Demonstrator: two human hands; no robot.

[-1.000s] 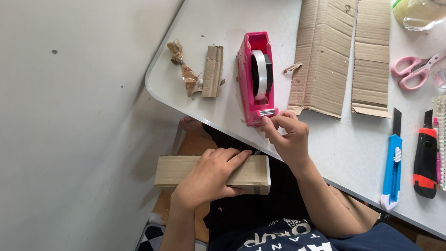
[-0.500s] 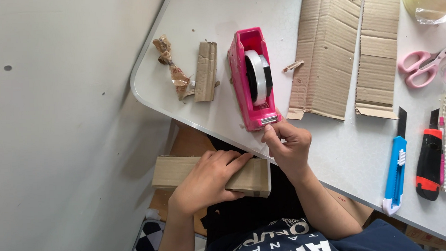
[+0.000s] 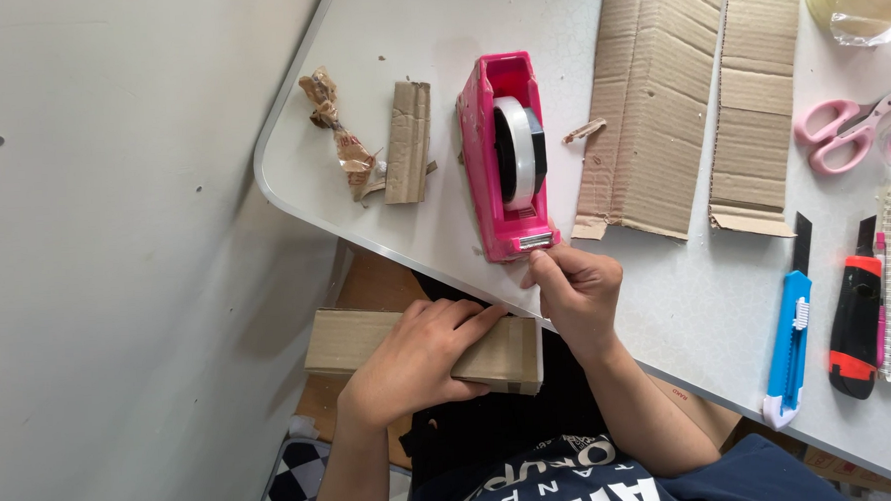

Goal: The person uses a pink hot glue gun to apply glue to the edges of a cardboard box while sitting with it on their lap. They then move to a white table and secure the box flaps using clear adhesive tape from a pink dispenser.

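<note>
White table (image 3: 394, 213), grey wall (image 3: 115, 245), checkered floor (image 3: 286, 488), daylight.

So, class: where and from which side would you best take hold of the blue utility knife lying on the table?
Grip the blue utility knife around the middle of its long handle, fingers on its two long sides, coming from above. It lies flat, with the black blade end pointing away and the red and black knife close on one side, so a top-down pinch probably suits best.

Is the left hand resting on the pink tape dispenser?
No, the left hand presses on a cardboard box below the table edge, apart from the tape dispenser on the table.
</note>
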